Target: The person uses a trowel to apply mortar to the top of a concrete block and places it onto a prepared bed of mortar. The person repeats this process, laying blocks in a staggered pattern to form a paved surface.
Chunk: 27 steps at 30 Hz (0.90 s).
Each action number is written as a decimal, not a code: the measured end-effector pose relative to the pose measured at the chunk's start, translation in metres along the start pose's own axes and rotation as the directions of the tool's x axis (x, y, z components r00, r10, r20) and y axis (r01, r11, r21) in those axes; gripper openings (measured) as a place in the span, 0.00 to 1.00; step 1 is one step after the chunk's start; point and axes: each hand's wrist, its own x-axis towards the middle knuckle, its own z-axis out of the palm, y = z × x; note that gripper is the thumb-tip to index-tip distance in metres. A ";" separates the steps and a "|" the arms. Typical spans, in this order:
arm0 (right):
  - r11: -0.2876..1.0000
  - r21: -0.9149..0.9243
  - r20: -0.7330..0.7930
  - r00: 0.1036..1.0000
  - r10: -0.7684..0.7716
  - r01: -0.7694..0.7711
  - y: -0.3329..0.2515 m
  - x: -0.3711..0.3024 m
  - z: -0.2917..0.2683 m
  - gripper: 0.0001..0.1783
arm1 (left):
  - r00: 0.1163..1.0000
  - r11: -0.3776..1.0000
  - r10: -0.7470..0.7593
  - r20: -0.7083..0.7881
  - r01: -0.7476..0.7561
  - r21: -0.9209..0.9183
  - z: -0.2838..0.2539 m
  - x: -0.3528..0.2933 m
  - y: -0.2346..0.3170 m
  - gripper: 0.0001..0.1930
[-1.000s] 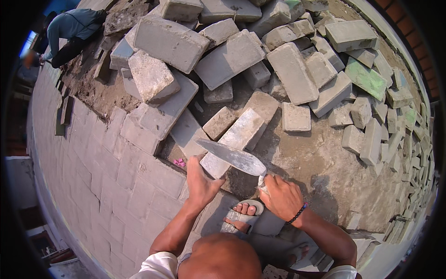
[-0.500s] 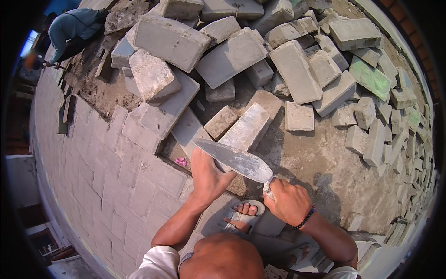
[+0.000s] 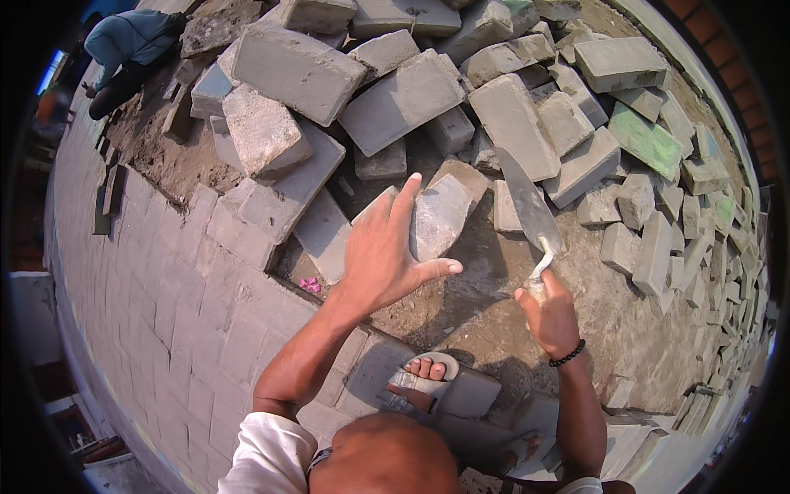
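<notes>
My left hand (image 3: 380,257) is open, fingers spread and thumb stretched to the right. It is right beside a pale concrete paving block (image 3: 442,216), whose left side its fingers partly cover. I cannot tell whether they touch it. On the right, my right hand (image 3: 550,321) is closed round the handle of a pointing trowel (image 3: 531,207). The metal blade points up and away, over the bare soil and in front of a grey block (image 3: 514,128). Another block behind my left hand is mostly hidden.
A heap of loose concrete blocks (image 3: 403,103) spreads across the far side and right. Laid paving (image 3: 181,305) covers the left, its edge meeting bare soil (image 3: 485,309). A pink flower (image 3: 309,285) lies at that edge. A person in blue (image 3: 132,41) bends down at far left.
The trowel has swung right and away from my left hand, its blade now pointing up. My left hand has moved farther forward and spread its fingers. The pale block looks shorter and differently angled.
</notes>
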 end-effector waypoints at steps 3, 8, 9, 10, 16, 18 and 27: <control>0.925 0.190 0.116 0.943 0.311 -0.328 -0.019 -0.011 -0.003 0.20 | 0.961 0.977 0.030 0.275 0.030 -0.209 -0.005 0.038 -0.020 0.40; 0.994 0.080 -0.016 0.997 0.076 -0.075 -0.015 -0.023 -0.001 0.19 | 0.971 0.785 0.047 0.235 0.109 -0.610 0.029 0.082 -0.028 0.23; 0.996 0.054 -0.026 0.997 0.073 -0.072 -0.022 -0.025 -0.005 0.19 | 0.976 0.718 0.037 0.215 0.124 -0.685 0.034 0.089 -0.022 0.22; 1.000 0.010 -0.046 0.999 0.003 -0.003 -0.029 -0.025 -0.007 0.19 | 0.962 0.694 -0.008 0.273 0.202 -0.691 0.034 0.096 -0.017 0.21; 0.955 -0.286 -0.016 0.996 -0.091 0.083 -0.040 -0.027 -0.026 0.19 | 0.892 0.189 -0.115 0.436 0.451 -0.872 0.047 0.097 -0.023 0.20; 0.925 -0.357 -0.030 0.988 -0.149 0.129 -0.041 -0.035 -0.027 0.19 | 0.907 0.204 -0.119 0.404 0.421 -0.884 0.052 0.093 -0.033 0.23; 0.804 -0.594 -0.138 0.982 -0.128 0.021 -0.041 0.006 -0.050 0.18 | 0.977 0.326 -0.051 0.207 0.212 -0.921 0.033 0.106 -0.047 0.41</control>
